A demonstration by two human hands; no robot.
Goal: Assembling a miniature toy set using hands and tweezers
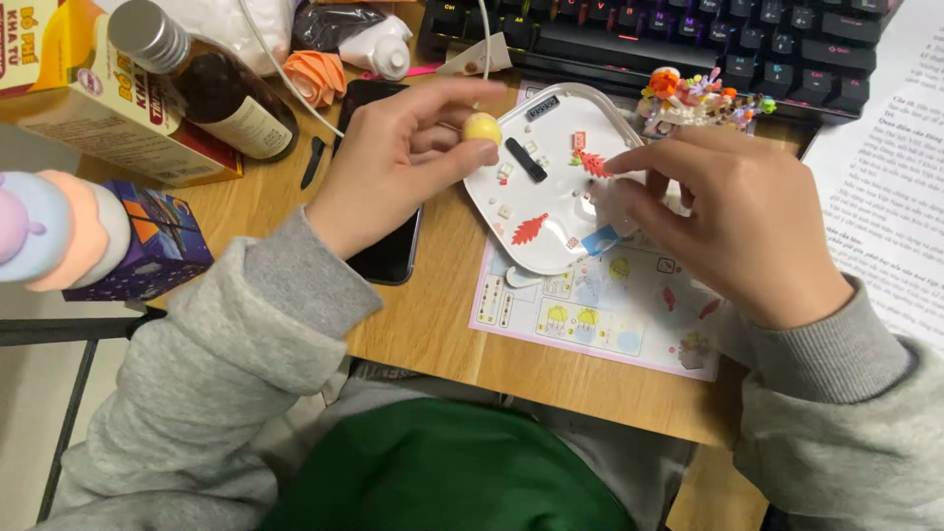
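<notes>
Sorting step: left hand (393, 162) pinched yellow ball (482, 127); right hand (733, 221) fingertips pressed together over tray (551, 103). Picking small piece needed fine pinch.

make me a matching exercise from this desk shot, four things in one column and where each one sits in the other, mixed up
Things:
1. yellow ball
2. red leaf piece
3. brown bottle
4. keyboard

Places:
a. far edge of the desk, keys lit
b. lying on the yellow box, far left
c. pinched in the left hand
d. in the white tray

Pairs: 1-c, 2-d, 3-b, 4-a
</notes>
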